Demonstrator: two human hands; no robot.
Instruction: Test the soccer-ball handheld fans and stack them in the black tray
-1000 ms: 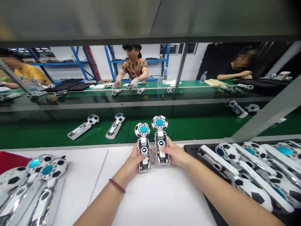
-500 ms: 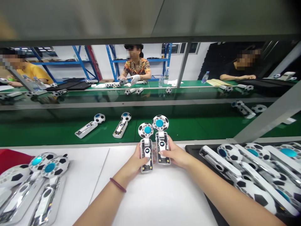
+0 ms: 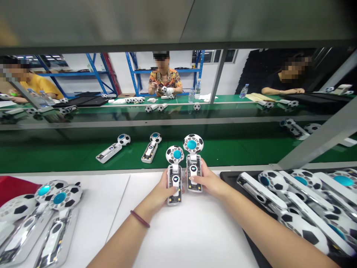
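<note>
Spanning the top: a grey panel [image 3: 167,26] reached across the full width of the view.
Green belt [image 3: 55,158]: it ran crosswise beyond the hands, and two loose devices [image 3: 150,149] with football-patterned heads lay slanted on it, to the left of the hands.
White worktop [image 3: 206,230]: it spread out beneath both forearms [image 3: 119,238].
Three co-workers [image 3: 164,81]: they were at the far side, one in yellow, one in a patterned shirt with a ball-headed piece in hand, one in dark clothing.
Black tray [image 3: 230,180]: it sat at the right, crowded with tray devices [image 3: 309,219] of the same kind, lying aslant.
Pile at the left: several stacked devices [image 3: 57,232] lay on the worktop near a red object [image 3: 15,186].
Left hand [image 3: 162,189]: its fingers were wrapped round the left device [image 3: 175,175], the thumb pressed flat on the handle's front.
Right hand [image 3: 208,180]: it gripped the right device [image 3: 193,162] likewise, thumb across the front.
Held pair: the two stood heads up, side by side over the worktop's far edge, the right one slightly higher; whether the heads touched could not be told.
Wristband [image 3: 140,219]: dark red, it ringed the left wrist.
Round displays [image 3: 175,179]: one glowed above each thumb, the marks too small to read surely.
</note>
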